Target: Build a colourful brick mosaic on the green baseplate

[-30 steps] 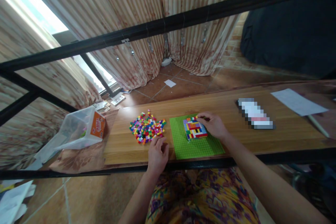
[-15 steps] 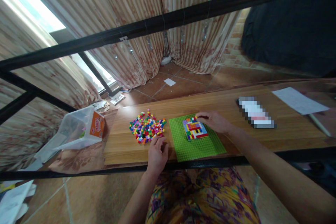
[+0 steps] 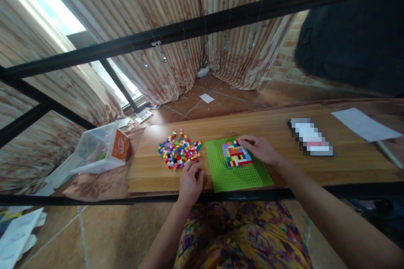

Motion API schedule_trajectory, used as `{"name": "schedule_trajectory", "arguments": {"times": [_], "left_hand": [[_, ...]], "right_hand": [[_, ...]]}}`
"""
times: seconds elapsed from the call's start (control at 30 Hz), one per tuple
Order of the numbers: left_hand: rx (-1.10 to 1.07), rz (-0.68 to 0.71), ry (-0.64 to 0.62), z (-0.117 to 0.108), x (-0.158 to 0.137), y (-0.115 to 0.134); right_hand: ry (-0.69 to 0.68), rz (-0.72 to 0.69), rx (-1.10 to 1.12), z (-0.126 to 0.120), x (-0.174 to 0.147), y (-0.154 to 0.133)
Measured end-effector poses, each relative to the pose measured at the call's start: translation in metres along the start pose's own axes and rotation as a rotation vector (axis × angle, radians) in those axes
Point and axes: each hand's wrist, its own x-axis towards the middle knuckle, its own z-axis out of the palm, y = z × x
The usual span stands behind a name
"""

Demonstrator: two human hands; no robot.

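My right hand [image 3: 260,150] at the brick block [image 3: 236,155], green baseplate [image 3: 221,178] beneath, left hand [image 3: 191,181] by loose bricks [image 3: 178,151], fingers [image 3: 188,169] of both bent, whether pinching I cannot tell

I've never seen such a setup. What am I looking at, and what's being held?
No machine here, just a person's two bare hands, seen by a camera worn on the head, looking forward and down. On the wooden table, a green board carries a many-coloured slab of toy bricks. The right hand has its fingertips at the slab's far right corner; I can't tell whether they pinch a brick. The left hand is at a brick pile's near edge, holding nothing I can make out. Farther right lie a blurred-out phone and a sheet of paper.
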Motion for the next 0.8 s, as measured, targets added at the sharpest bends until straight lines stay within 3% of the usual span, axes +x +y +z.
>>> {"name": "schedule_trajectory", "arguments": {"times": [0.8], "left_hand": [[-0.007, -0.004, -0.004, -0.0008, 0.0008, 0.0026]], "right_hand": [[-0.067, 0.042, 0.047, -0.0051, 0.0074, 0.0014]]}}
